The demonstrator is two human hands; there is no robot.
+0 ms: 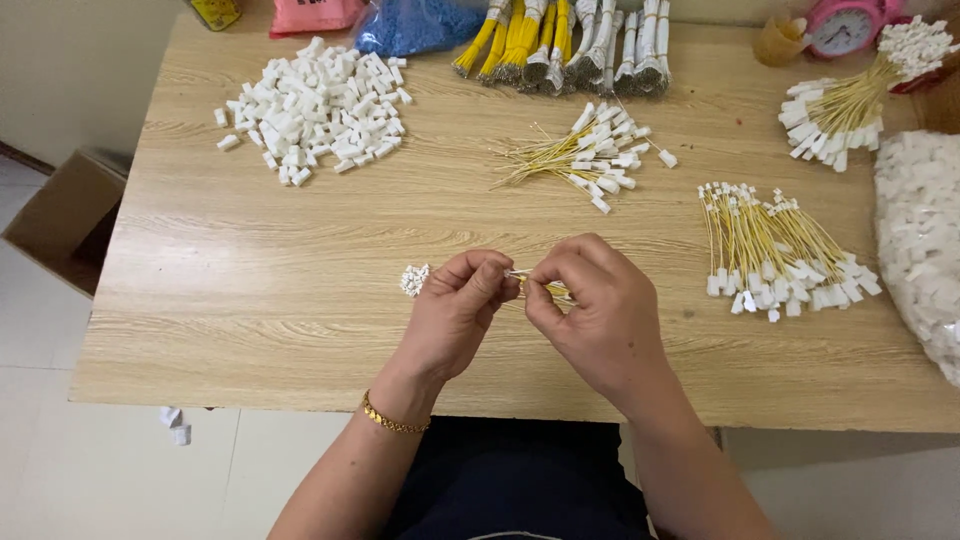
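Few thin yellow wires, white-tipped

bare table left — wire bundles right

Light wood-grain table under my hands. Just left of the grip, a small cluster of white connectors lies on it. Far up-left, a heap of white plastic housings. Straight beyond the grip, a loose bunch of yellow wires; to the right, another wire pile. Bundled yellow and white wire hanks at the far edge.
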